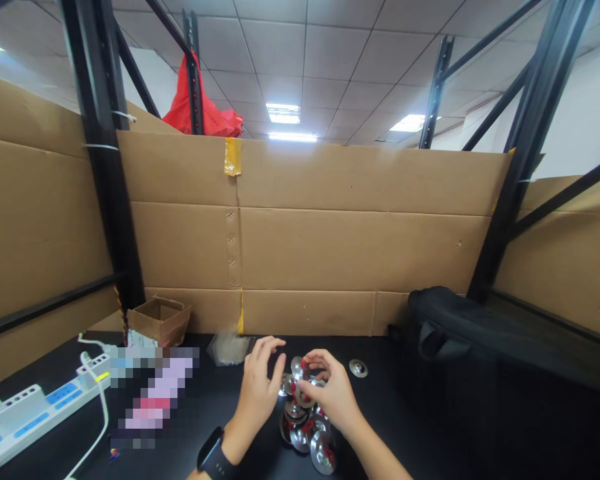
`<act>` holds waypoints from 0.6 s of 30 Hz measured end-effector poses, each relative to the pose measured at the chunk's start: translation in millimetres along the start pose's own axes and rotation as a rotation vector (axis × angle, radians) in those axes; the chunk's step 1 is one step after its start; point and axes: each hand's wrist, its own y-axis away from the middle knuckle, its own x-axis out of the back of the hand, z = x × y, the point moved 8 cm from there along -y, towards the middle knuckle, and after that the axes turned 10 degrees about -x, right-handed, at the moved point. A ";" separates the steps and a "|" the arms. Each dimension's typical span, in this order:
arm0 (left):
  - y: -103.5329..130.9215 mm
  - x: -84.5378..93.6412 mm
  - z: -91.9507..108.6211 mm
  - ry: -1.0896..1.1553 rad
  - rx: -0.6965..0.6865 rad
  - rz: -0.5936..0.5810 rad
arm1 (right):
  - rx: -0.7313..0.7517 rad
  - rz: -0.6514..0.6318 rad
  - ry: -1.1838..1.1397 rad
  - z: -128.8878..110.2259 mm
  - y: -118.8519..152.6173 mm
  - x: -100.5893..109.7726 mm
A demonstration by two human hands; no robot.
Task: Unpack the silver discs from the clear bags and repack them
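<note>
Your left hand [261,383]: empty, thumb spread wide from fingers, just left of disc pile. Your right hand [330,390]: fingers and thumb narrowed at top of pile; cannot tell whether disc is gripped. Domed metal discs [324,453] with red parts: heaped mid-worktop, toward near edge. Single loose disc [359,368]: beyond your right hand, nearer far edge. Clear plastic bag [229,348]: by far edge. Open cardboard box [161,323]: far left corner. White power strip [45,408]: along left edge.

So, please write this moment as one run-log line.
left hand: open, seemingly empty | right hand: at metal discs, grip unclear | lone disc: lying apart
</note>
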 end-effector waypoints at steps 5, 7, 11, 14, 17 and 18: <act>1.6 -16.1 -6.3 0.116 0.062 -0.160 | -0.105 -0.131 -0.382 8.6 -2.0 -5.2; 3.7 -23.1 -0.7 0.131 0.050 -0.234 | -0.127 -0.181 -0.444 8.3 0.9 -9.9; 4.9 -23.7 6.8 0.125 0.036 -0.245 | -0.167 -0.309 -0.476 7.3 7.1 -17.0; 4.3 -23.2 10.4 0.152 -0.005 -0.244 | -0.190 -0.372 -0.488 7.9 9.7 -16.9; 4.4 -26.1 14.5 0.160 -0.042 -0.281 | -0.185 -0.386 -0.469 8.2 10.8 -17.3; 4.4 -27.0 16.1 0.147 -0.052 -0.297 | -0.174 -0.381 -0.450 8.0 11.0 -18.3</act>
